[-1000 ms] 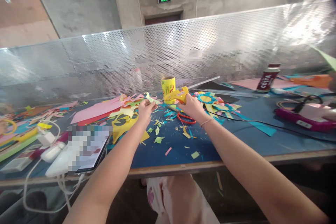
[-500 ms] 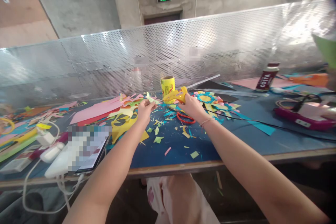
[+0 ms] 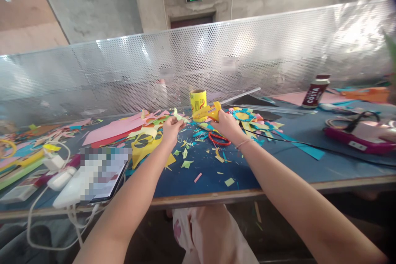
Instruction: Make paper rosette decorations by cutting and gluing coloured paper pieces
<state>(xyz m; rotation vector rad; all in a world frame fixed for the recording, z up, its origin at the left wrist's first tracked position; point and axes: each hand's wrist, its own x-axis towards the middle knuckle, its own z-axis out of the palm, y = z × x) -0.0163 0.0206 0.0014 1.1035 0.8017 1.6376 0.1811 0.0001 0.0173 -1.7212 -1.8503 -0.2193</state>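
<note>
My right hand (image 3: 225, 121) is closed round a yellow glue gun (image 3: 206, 112), its nozzle pointing left. A black cord (image 3: 287, 143) runs off to the right from beneath that hand. Pinched in the fingers of my left hand (image 3: 172, 128) is a pale green paper piece (image 3: 178, 116), just left of the nozzle. Behind the gun stands a yellow tape roll (image 3: 198, 98) on its end. Red-handled scissors (image 3: 219, 139) lie below the gun, among paper scraps. Right of my right hand sits a blue and yellow paper flower (image 3: 243, 115).
Yellow cut paper (image 3: 145, 148) and pink sheets (image 3: 114, 129) lie to the left. A phone (image 3: 113, 175) with white cables is near the front edge. A brown Costa bottle (image 3: 316, 92) and a purple power strip (image 3: 355, 140) stand right. A perforated metal screen (image 3: 123, 74) closes the back.
Both hands keep almost the same place and hold. At the far right edge, a green piece has shifted further out of view.
</note>
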